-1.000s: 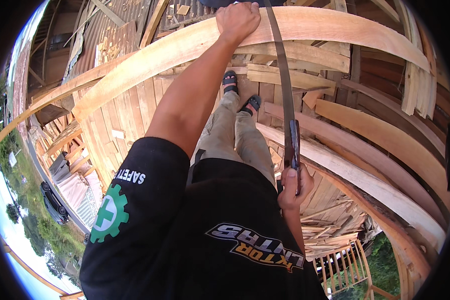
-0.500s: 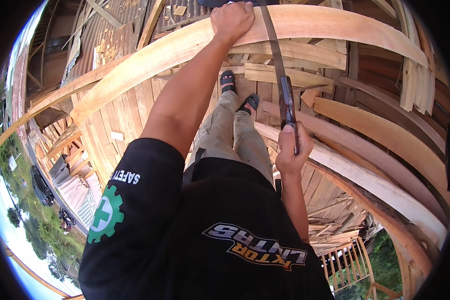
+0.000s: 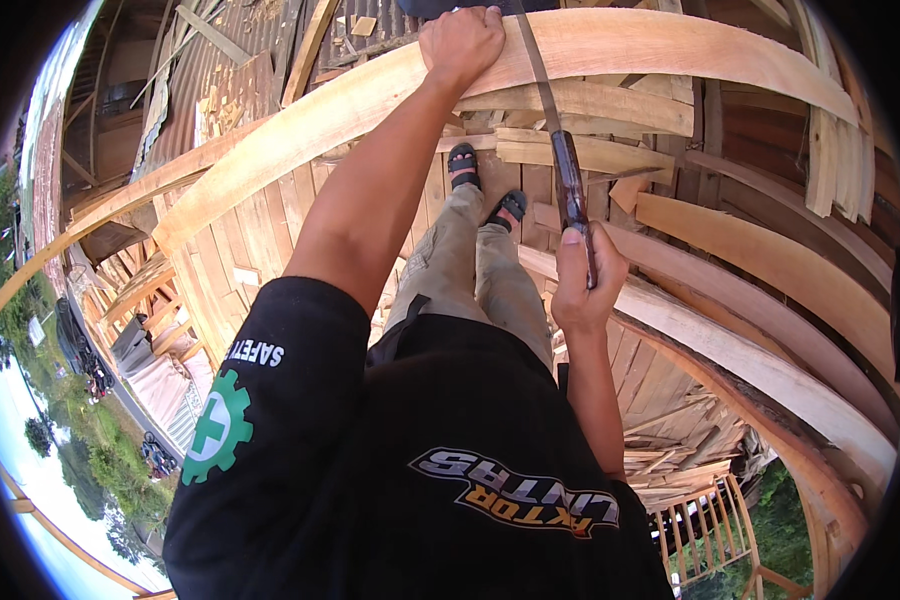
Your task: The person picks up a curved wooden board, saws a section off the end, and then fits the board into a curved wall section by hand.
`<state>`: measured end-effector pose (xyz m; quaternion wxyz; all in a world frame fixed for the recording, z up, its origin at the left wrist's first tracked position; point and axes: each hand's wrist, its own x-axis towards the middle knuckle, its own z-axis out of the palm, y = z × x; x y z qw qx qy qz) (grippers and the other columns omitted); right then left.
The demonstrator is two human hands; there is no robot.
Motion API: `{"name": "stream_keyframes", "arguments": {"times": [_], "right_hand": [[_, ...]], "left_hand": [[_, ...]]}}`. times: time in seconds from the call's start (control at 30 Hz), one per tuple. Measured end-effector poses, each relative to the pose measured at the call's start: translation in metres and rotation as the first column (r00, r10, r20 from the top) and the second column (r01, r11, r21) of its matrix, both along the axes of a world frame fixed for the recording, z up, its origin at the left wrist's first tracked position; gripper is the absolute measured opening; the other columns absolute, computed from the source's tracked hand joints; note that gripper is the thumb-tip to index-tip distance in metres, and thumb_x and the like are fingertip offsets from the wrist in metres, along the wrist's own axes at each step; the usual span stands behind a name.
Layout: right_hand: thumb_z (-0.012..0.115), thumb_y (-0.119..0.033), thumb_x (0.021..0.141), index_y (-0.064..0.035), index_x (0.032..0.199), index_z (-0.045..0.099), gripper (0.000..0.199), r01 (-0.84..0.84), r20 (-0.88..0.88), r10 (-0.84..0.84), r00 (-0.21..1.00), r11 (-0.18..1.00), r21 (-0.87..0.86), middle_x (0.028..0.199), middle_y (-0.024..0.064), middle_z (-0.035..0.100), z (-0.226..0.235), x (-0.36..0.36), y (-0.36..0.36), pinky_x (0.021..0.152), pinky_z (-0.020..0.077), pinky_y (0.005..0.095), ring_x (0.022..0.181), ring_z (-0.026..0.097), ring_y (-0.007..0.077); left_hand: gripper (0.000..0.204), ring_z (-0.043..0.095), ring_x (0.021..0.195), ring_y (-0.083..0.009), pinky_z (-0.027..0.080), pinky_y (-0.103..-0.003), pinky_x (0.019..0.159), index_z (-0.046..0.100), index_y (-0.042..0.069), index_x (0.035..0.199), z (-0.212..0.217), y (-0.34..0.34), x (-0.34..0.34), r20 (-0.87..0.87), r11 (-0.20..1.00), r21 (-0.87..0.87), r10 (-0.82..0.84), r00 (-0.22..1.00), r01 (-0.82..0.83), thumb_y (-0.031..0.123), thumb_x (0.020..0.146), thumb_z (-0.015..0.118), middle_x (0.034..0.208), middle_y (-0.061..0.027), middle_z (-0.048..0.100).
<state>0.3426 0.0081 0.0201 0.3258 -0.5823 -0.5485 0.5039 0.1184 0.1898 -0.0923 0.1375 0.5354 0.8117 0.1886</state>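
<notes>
My left hand [image 3: 462,46] is closed over a long, pale wooden plank [image 3: 650,45] that spans the far part of the head view. In my right hand [image 3: 588,275] is the dark, glossy handle of a long, narrow-bladed saw [image 3: 542,85], with the thumb lying along it. The blade crosses the plank just right of my left hand; its far end runs out of the picture. Teeth on it are too small to make out.
Sandalled feet [image 3: 505,207] stand on a floor of wooden boards [image 3: 235,235]. Curved planks [image 3: 770,250] lie stacked on the right, and short offcuts are heaped behind them. A slatted railing [image 3: 705,530] shows at lower right. Corrugated sheets [image 3: 250,70] with wood scraps lie at far left.
My right hand has pushed the saw slightly away from me, so its handle is closer to the plank. My left hand keeps its place on the plank. The view has shifted a little.
</notes>
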Motion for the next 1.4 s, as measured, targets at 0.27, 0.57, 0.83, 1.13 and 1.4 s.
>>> {"name": "stream_keyframes", "arguments": {"times": [0.27,0.57,0.83,1.13,1.4], "right_hand": [[0.055,-0.016,0.090,-0.0036,0.065,0.041,0.031,0.000,0.020,-0.001,1.000,0.999,0.033,0.050,0.0003,0.035,0.010,0.045,-0.068,0.043,0.0257,0.0270,0.045,0.034,0.0059],[0.056,-0.017,0.090,-0.0031,0.066,0.045,0.030,0.037,-0.012,-0.037,0.999,0.998,-0.046,0.050,0.0007,0.035,0.034,0.066,-0.095,0.044,0.0243,0.0267,0.046,0.034,0.0062],[0.056,-0.020,0.093,-0.0044,0.066,0.039,0.035,0.028,-0.049,-0.029,0.998,0.999,-0.021,0.052,0.0000,0.034,-0.004,0.003,-0.004,0.044,0.0236,0.0274,0.049,0.031,0.0054],[0.053,-0.019,0.092,-0.0006,0.071,0.049,0.029,-0.017,0.027,0.017,0.999,1.000,-0.009,0.054,0.0002,0.041,0.003,0.043,-0.059,0.046,0.0279,0.0246,0.049,0.037,0.0068],[0.055,-0.014,0.089,-0.0016,0.064,0.042,0.030,-0.004,0.017,0.004,1.000,1.000,-0.003,0.051,0.0017,0.035,0.023,0.066,-0.096,0.045,0.0250,0.0275,0.047,0.032,0.0069]], "left_hand": [[0.048,0.065,0.085,-0.0430,0.049,-0.053,0.079,0.072,0.002,0.090,-0.009,-0.002,-0.003,0.045,0.999,0.030,0.038,0.998,-0.040,0.039,0.095,0.041,0.088,-0.0244,0.068],[0.048,0.065,0.084,-0.0429,0.049,-0.053,0.080,0.072,0.001,0.088,0.022,-0.004,0.002,0.084,0.997,-0.059,0.063,0.994,-0.058,0.038,0.095,0.042,0.086,-0.0246,0.068],[0.048,0.065,0.087,-0.0425,0.048,-0.052,0.082,0.072,0.002,0.090,0.014,-0.004,0.000,0.045,0.998,-0.047,0.034,0.998,-0.032,0.038,0.095,0.041,0.091,-0.0250,0.067],[0.047,0.064,0.091,-0.0421,0.048,-0.050,0.083,0.069,0.000,0.093,0.011,0.004,-0.002,0.101,0.995,-0.086,0.052,0.994,-0.043,0.041,0.093,0.047,0.092,-0.0258,0.067],[0.045,0.066,0.088,-0.0378,0.046,-0.045,0.089,0.074,0.007,0.084,-0.004,-0.006,-0.005,0.045,1.000,-0.003,0.020,0.999,-0.020,0.036,0.093,0.040,0.087,-0.0196,0.070]]}}
